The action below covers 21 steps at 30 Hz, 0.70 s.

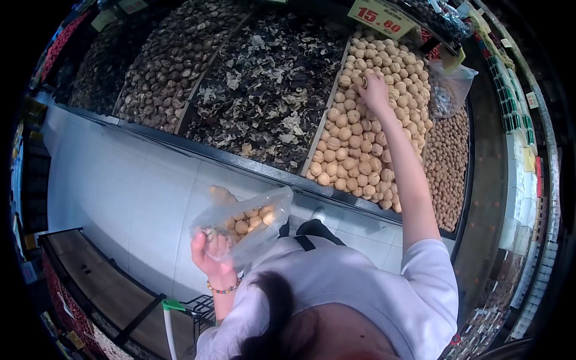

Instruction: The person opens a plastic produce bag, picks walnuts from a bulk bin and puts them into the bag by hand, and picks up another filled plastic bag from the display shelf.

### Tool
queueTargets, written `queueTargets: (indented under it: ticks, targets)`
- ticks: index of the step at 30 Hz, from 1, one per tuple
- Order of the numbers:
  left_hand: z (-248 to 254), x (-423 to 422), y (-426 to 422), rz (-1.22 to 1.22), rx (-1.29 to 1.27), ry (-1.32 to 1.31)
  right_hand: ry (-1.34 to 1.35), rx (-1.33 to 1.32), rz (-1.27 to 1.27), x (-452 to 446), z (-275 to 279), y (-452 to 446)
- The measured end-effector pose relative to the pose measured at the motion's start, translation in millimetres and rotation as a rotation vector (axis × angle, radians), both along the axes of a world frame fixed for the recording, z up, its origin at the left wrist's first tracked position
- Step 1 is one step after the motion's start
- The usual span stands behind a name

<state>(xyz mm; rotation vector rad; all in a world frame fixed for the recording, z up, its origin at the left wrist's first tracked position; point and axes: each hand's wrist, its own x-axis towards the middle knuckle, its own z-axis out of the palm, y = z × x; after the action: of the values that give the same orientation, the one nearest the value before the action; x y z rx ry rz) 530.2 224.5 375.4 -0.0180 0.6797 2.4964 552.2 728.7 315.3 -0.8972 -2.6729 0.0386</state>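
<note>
My left hand point(211, 251) is closed on a clear plastic bag point(277, 203), held low in front of my body. Several walnuts point(252, 221) show through the plastic. Up at the bin, my right hand point(374, 93) reaches into a heap of pale whole walnuts point(354, 144), its fingers pinched around a walnut point(362, 83) near the heap's upper left side. The palm side of that hand is hidden.
Left of the walnuts lie dark dried fungus point(264, 90) and dried mushrooms point(165, 72). Smaller brown nuts point(447, 162) fill the bin at right, below a hanging plastic bag point(450, 90). A price sign point(382, 18) stands behind. A cart handle point(171, 306) is at lower left.
</note>
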Motion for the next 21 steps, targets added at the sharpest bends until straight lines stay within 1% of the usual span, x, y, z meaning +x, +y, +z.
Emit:
queueTargets:
  ticks: [2,3,6,9,12,13,14,16,18,20,21]
  targets:
    - [0.5,-2.2,1.0,0.024,-0.017,-0.023,-0.022,0.056,0.109,18.5,-22.1,17.1]
    - [0.7,-3.1,-0.2,0.014,-0.013,-0.015,-0.032,0.081,0.163,22.6,-22.6,14.6]
    - [1.0,-6.0,-2.6,-0.02,0.01,0.023,-0.049,0.116,0.059,24.6,-15.8,11.1]
    - [1.6,-8.4,-1.5,-0.041,0.027,0.051,-0.165,0.013,0.124,23.4,-14.4,6.0]
    - [5.8,-4.3,-1.4,-0.017,0.001,0.027,-0.145,0.077,0.07,20.5,-14.4,-8.5]
    - [6.5,-3.1,-1.5,-0.019,0.008,0.021,0.066,0.135,0.096,16.4,-0.7,-25.4]
    - [6.9,-1.2,-0.9,-0.018,0.014,0.014,0.254,0.032,0.165,10.7,15.1,-42.6]
    - [10.4,-0.6,6.7,-0.048,0.041,0.057,0.62,-0.204,0.297,0.8,65.0,-99.2]
    - [14.0,1.6,7.9,-0.088,0.042,0.099,0.673,-0.487,0.591,16.4,98.4,-160.1]
    - [14.6,3.2,9.8,-0.143,0.063,0.162,0.381,-0.974,0.885,36.1,127.9,-228.0]
    - [17.4,8.4,10.2,-0.105,-0.052,0.137,0.205,-1.16,0.998,37.5,126.3,-257.8]
